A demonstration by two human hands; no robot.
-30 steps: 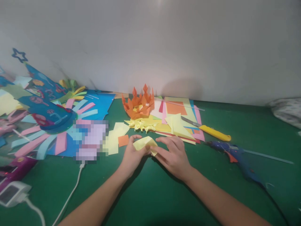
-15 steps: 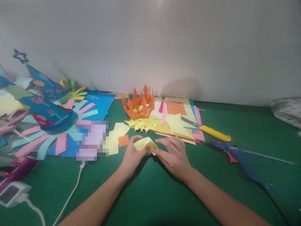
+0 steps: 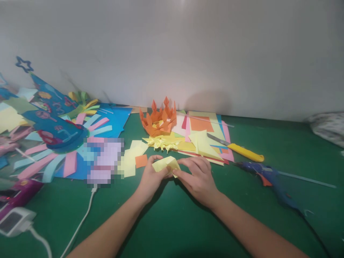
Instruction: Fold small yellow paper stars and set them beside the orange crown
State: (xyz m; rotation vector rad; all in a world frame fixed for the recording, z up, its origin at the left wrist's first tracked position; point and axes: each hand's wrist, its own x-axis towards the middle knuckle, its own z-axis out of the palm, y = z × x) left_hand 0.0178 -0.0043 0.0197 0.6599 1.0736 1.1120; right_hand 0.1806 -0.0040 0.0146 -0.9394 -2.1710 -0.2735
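Note:
Between my two hands is a small piece of pale yellow paper (image 3: 164, 164), creased and partly folded. My left hand (image 3: 152, 179) grips its left side, the thumb lying across the near face. With thumb and fingers my right hand (image 3: 198, 175) pinches the right edge. Just beyond my hands lie several crumpled yellow paper pieces (image 3: 162, 143), in front of an orange folded-paper crown (image 3: 158, 122). A small orange paper square (image 3: 141, 161) rests left of my left hand, by loose pale yellow sheets (image 3: 128, 165).
To the right lie a yellow box cutter (image 3: 245, 152) with its blade out and a blue glue gun (image 3: 276, 184) with a cord. Coloured paper sheets (image 3: 201, 123) are stacked behind. Decorated blue cone hats (image 3: 56, 129), a blurred-out device (image 3: 104, 163) and white cables (image 3: 80, 224) occupy the left.
Hardly anything differs. The fingers of my right hand have shifted slightly at the edge of the yellow paper; my left hand keeps its hold.

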